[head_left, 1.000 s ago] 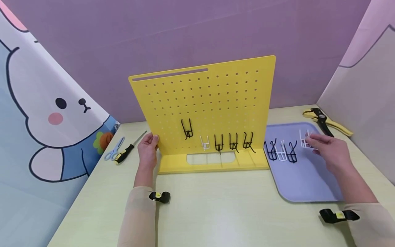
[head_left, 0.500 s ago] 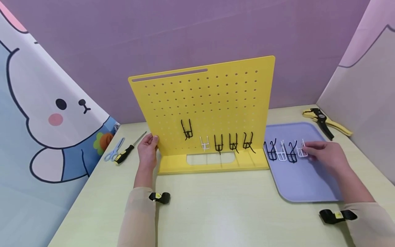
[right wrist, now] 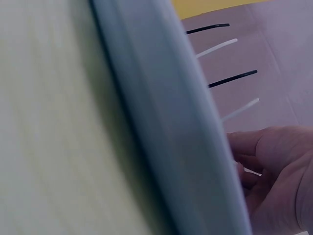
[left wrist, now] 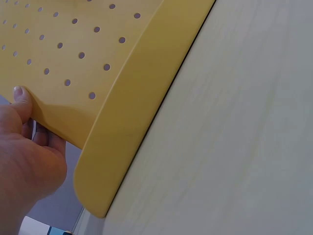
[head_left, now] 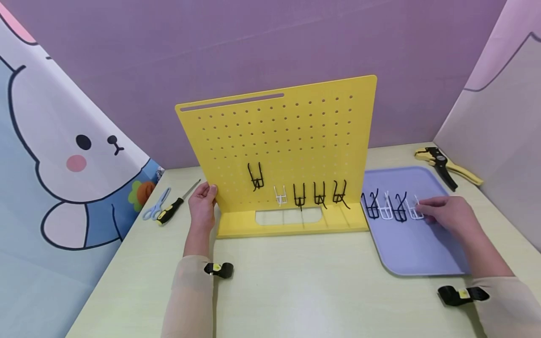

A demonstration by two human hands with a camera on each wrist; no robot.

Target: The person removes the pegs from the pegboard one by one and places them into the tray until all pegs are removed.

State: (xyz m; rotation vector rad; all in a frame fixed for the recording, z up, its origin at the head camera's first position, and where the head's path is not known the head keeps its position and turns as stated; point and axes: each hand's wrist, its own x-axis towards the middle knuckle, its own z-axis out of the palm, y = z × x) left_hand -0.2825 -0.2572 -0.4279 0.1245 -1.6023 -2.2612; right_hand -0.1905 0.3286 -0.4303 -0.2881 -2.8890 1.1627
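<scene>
A yellow pegboard (head_left: 274, 136) stands upright on the table, with black wire hooks (head_left: 319, 195) and one white wire hook (head_left: 281, 195) on its lower part. My left hand (head_left: 202, 206) grips the board's left edge, its thumb (left wrist: 20, 95) on the front face. Over the purple tray (head_left: 418, 253) my right hand (head_left: 450, 216) pinches a white wire hook (head_left: 414, 210) at the end of a row. That row holds black hooks (head_left: 399, 209) and another white hook (head_left: 385, 209). In the right wrist view the tray rim (right wrist: 171, 122) hides most of the hooks and the fingertips.
To the left of the board lie a screwdriver (head_left: 171, 210) and light blue scissors (head_left: 156, 205). Yellow-and-black wire strippers (head_left: 444, 164) rest behind the tray. A purple backdrop (head_left: 270, 42) rises behind the table.
My right hand has moved left and slightly down with the white hook, bringing it beside the row on the tray. The left hand stays on the board's edge.
</scene>
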